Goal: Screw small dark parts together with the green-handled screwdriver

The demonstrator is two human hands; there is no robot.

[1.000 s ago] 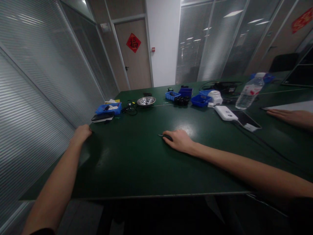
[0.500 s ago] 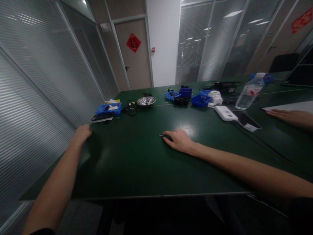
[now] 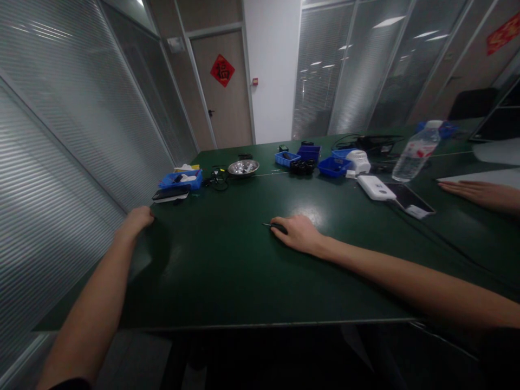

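1. Gripping a thin tool (image 3: pixel 279 228), the right hand (image 3: pixel 299 234) lies low on the green table (image 3: pixel 219 265), its fingers wrapped over the dark handle. The slim metal shaft pokes out to the hand's left; from where I stand it could pass for a screwdriver.
2. Well apart from it, over by the table's left edge, the left hand (image 3: pixel 139 219) is curled into a fist. I can't tell whether anything is tucked inside.
3. Just beyond the left hand, a flat black case (image 3: pixel 171 193) lies on something white, and behind that sits a blue tray (image 3: pixel 197 183) with odds and ends in it.
4. Farther off, beyond the gap between the two hands, there's a shiny metal bowl (image 3: pixel 242 175) holding small pieces, with a tangle of black cable (image 3: pixel 219 185) to its left.
5. Ahead of the right hand, well back, a black bundle (image 3: pixel 303 168) sits near a blue bin (image 3: pixel 330 171).
6. Off to the right hand's right, a white box (image 3: pixel 374 188) lies beside a dark flat panel (image 3: pixel 408 196); a clear water bottle (image 3: pixel 414 154) stands beyond them.
7. Farthest right, somebody else's hand (image 3: pixel 481 193) lies flat, fingers together, next to a white sheet (image 3: pixel 493 177).
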